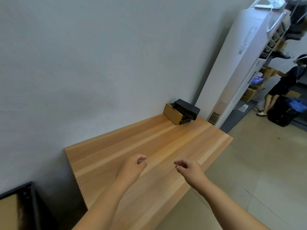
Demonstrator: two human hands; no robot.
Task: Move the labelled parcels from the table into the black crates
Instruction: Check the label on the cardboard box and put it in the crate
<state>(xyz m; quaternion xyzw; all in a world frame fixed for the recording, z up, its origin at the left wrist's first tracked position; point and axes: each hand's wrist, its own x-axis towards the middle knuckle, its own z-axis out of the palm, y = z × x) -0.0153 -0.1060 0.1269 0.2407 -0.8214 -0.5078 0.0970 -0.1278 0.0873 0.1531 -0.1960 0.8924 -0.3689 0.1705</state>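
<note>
Both my hands hover over the near half of the wooden table [149,138], holding nothing. My left hand [132,166] has its fingers loosely curled, and so does my right hand [189,168]. At the table's far end, against the wall, stands a brown cardboard parcel [172,114] with a black foam-like block [187,108] leaning on it. A black crate [31,201] shows at the bottom left, beside the table's near end, with a brown parcel [8,213] inside it.
A grey wall runs along the table's left side. A tall white floor air conditioner [237,67] stands past the far end. Further right, another person [282,83] works at shelves of cardboard boxes [265,73]. Beige floor lies right of the table.
</note>
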